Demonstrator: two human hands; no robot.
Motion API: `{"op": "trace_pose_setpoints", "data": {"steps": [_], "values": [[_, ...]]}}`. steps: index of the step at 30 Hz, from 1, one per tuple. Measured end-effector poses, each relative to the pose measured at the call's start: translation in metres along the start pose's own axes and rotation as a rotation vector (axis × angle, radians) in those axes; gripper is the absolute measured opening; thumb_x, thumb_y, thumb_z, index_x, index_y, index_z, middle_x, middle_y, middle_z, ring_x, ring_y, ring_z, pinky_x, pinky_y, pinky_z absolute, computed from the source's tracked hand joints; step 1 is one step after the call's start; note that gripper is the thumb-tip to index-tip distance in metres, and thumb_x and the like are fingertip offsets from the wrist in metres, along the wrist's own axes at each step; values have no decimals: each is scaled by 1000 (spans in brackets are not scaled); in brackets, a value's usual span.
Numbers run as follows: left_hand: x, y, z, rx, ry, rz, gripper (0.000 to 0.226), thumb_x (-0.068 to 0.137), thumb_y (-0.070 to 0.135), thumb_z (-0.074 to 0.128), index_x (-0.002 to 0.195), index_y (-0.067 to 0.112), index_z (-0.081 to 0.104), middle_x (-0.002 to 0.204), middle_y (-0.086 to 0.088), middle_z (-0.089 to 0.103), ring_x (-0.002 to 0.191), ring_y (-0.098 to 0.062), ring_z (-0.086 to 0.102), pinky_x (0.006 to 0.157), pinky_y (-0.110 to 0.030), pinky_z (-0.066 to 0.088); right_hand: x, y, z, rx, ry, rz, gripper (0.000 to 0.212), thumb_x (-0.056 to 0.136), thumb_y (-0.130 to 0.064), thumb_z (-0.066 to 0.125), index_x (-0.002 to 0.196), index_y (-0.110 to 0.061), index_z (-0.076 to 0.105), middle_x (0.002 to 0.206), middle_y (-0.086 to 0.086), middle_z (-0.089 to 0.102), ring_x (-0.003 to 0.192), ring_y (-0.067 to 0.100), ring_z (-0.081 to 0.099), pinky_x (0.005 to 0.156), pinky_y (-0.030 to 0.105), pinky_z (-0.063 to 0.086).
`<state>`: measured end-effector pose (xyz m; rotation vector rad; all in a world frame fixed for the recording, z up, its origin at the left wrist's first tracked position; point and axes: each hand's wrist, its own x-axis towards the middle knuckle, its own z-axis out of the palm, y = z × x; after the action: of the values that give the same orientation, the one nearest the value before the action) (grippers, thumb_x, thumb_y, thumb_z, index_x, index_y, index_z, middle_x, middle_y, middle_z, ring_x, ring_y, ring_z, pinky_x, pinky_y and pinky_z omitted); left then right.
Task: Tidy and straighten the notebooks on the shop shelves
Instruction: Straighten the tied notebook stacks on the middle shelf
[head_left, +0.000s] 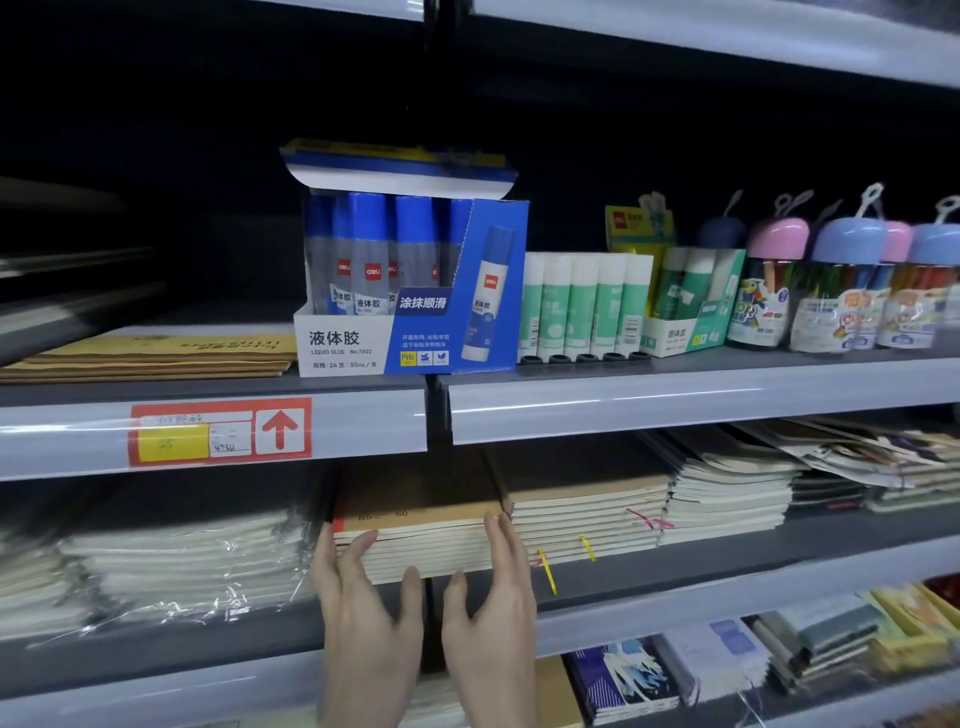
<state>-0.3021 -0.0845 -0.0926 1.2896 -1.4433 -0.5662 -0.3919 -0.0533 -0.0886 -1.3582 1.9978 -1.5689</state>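
so both hands are open with straight fingers, left hand (358, 592) and right hand (493, 592) pressing the front of the brown notebook stack (415, 535) on the middle shelf (753, 592), plastic-wrapped packs (182, 561) left, banded stack (587, 514) right, glue bottles (371, 249) boxed (353, 343) above

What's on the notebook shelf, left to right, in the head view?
plastic-wrapped stack → brown-cover notebook stack → yellow-banded tan stack → white notebook stack → untidy pile
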Motion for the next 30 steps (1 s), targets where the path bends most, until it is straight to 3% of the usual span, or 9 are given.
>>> {"op": "trace_pose_setpoints", "data": {"steps": [6, 9, 16, 21, 30], "values": [[-1, 1, -2, 1, 1, 25, 49, 90, 14, 67, 135, 13, 47, 161, 5, 9, 146, -11, 19, 105, -18, 19, -1, -1, 6, 26, 6, 22, 63, 97, -19, 56, 152, -31, 31, 162, -18, 15, 138, -8, 20, 101, 3, 19], [-1, -1, -2, 13, 11, 44, 49, 90, 13, 67, 134, 14, 47, 161, 4, 10, 144, -9, 20, 100, -12, 18, -2, -1, 8, 38, 25, 20, 63, 96, -16, 57, 152, -29, 32, 162, -17, 17, 143, -2, 22, 105, 7, 20], [-1, -1, -2, 20, 5, 73, 48, 91, 13, 65, 134, 15, 45, 161, 5, 8, 140, 1, 18, 95, -9, 19, 1, 7, 8, 100, 88, 22, 66, 90, -3, 58, 149, -24, 39, 155, -13, 33, 133, -6, 28, 110, 14, 24], [0, -1, 0, 46, 22, 51, 50, 90, 14, 66, 135, 17, 45, 160, 4, 12, 145, -12, 22, 100, -20, 24, 4, 11, 6, 134, 117, 17, 69, 85, 3, 58, 148, -23, 43, 149, -11, 43, 136, 9, 42, 114, 28, 37], [3, -3, -4, 3, 7, 32, 57, 91, 8, 63, 142, 16, 39, 155, 3, 21, 144, -17, 28, 109, -26, 23, 2, 11, 6, 178, 102, 8, 67, 87, 3, 56, 146, -26, 45, 149, -14, 41, 139, 5, 39, 117, 31, 35]]}}
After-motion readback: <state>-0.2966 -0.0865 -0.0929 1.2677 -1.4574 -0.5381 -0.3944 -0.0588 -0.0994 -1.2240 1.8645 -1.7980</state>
